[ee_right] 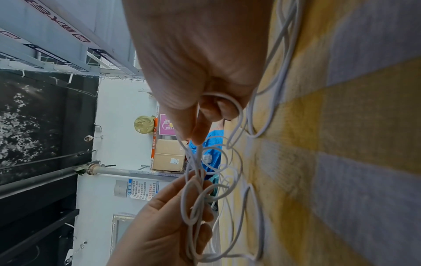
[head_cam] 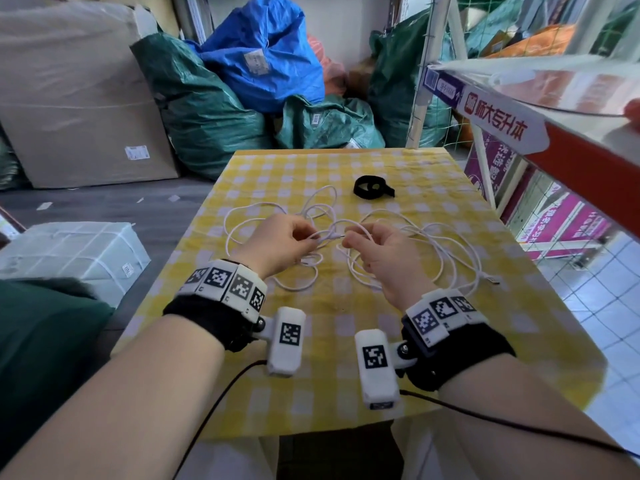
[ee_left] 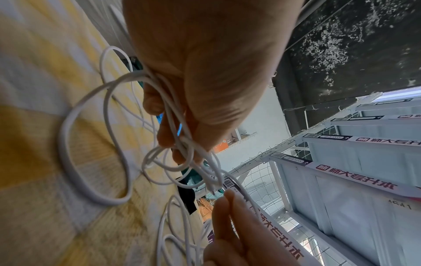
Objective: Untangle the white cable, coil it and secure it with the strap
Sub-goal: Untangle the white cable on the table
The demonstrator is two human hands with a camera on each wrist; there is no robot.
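Note:
A tangled white cable [head_cam: 433,244] lies in loose loops across the yellow checked table [head_cam: 346,341]. My left hand [head_cam: 308,235] grips a bunch of strands at the knot in the middle; in the left wrist view its fingers [ee_left: 166,136] curl round several strands. Just right of the knot my right hand [head_cam: 348,242] pinches the cable, and in the right wrist view thumb and forefinger [ee_right: 197,133] close on one strand above the knotted loops [ee_right: 193,201]. A black strap [head_cam: 372,187] lies curled on the cloth beyond the hands, untouched.
Green and blue sacks [head_cam: 263,53] and a large cardboard box [head_cam: 79,109] stand behind the table. A shelf rack [head_cam: 519,119] with red and purple signs runs along the right. A white wrapped parcel [head_cam: 72,258] sits on the floor at left.

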